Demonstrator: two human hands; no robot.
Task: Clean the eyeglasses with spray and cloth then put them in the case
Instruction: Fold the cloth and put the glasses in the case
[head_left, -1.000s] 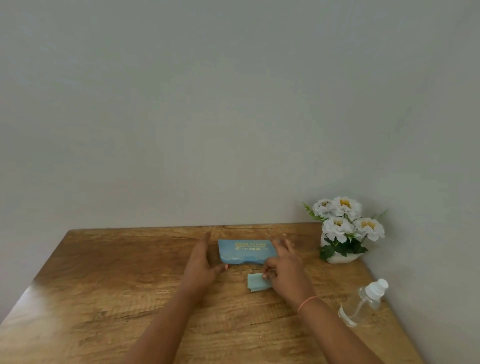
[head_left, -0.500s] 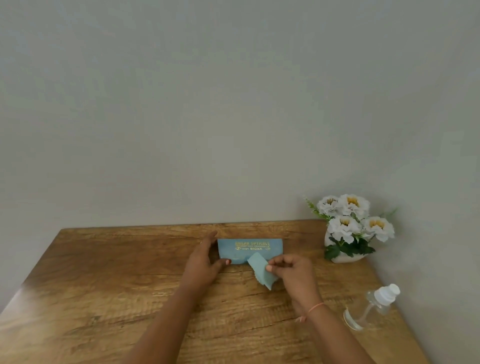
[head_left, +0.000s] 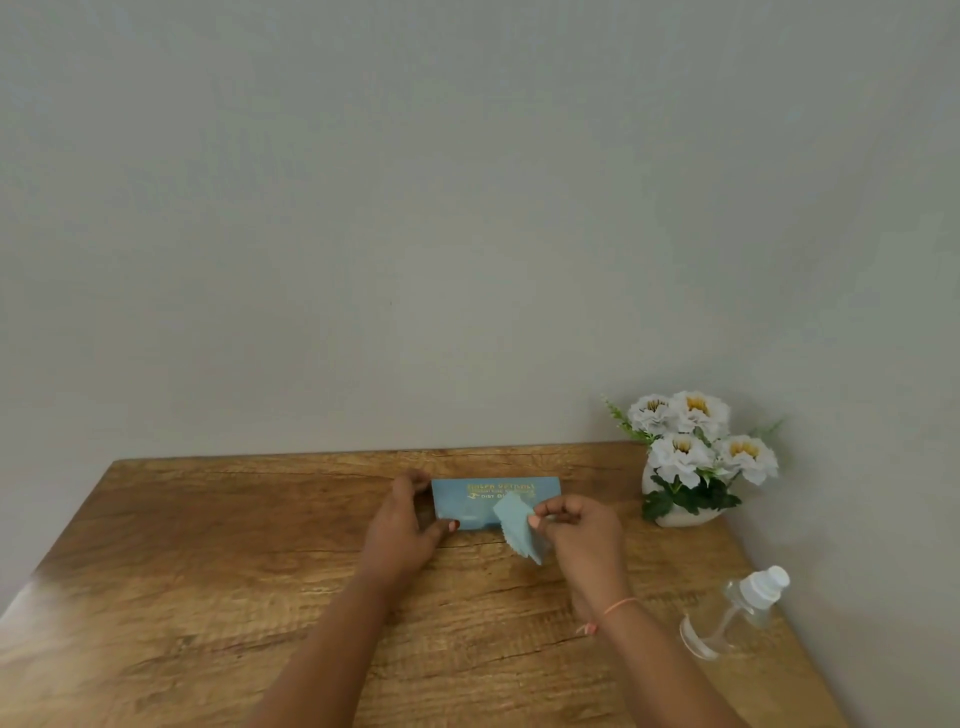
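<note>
Cloth (head_left: 519, 534) is up off the desk (head_left: 208, 571) now; a second ago it lay flat in front of the case. Right hand (head_left: 582, 535) pinches its top corner between thumb and fingertips, and the rest hangs down.

Left hand (head_left: 400, 530) hasn't shifted. It grips the left end of the blue eyeglass case (head_left: 480, 500), fingers curled over the far edge, thumb on the near edge. Case lies flat near the far edge of the desk, about mid-width.

Hidden or unclear:
- Cloth covers the right part of the case's front and part of its gold lettering. The rest of the lettering is too small to read.
- Inside of the case doesn't show.
- Both forearms are cut off at the bottom of the frame.
- Clear spray bottle (head_left: 727, 618) with a white cap sits at the right edge and looks tilted. Can't tell if it's standing or lying.

Counts: one case, one cloth, one spray bottle, one white pot (head_left: 675, 517) at the far right corner holding four white flowers (head_left: 691, 441), one pink thread band (head_left: 621, 604) on the right wrist.
</note>
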